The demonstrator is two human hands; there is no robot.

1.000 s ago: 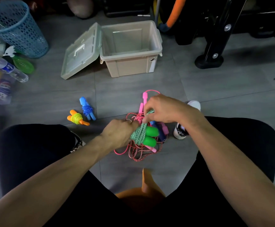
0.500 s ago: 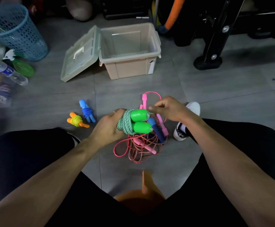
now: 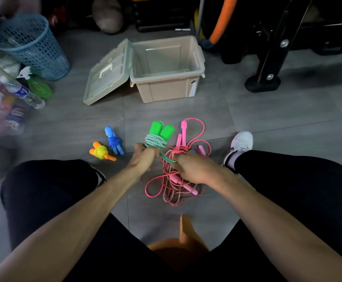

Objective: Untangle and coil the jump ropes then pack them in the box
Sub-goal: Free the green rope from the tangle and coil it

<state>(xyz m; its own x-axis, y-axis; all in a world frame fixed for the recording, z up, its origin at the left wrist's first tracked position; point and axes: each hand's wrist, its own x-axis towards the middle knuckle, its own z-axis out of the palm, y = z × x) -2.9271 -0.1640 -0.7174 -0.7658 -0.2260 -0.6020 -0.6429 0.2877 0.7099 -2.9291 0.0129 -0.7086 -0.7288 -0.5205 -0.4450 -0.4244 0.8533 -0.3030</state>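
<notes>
Coiling of the green jump rope (image 3: 155,140) nears its end: within the last second the bundle has turned from handles pointing right to handles pointing away from the person, toward the box (image 3: 167,78), and it has risen clear of the pink tangle (image 3: 178,174). The left hand (image 3: 143,159) grips the lower handle ends, fingers curled around them beneath the wraps. The right hand (image 3: 196,169) pinches the free tail of green cord, drawn taut down and to the right of the coil. Judged from this, the last turn is being cinched. Blue coil (image 3: 114,142) and yellow coil (image 3: 102,152) lie finished on the floor to the left; the box stands open with nothing visible inside, lid (image 3: 107,73) leaning against it.
</notes>
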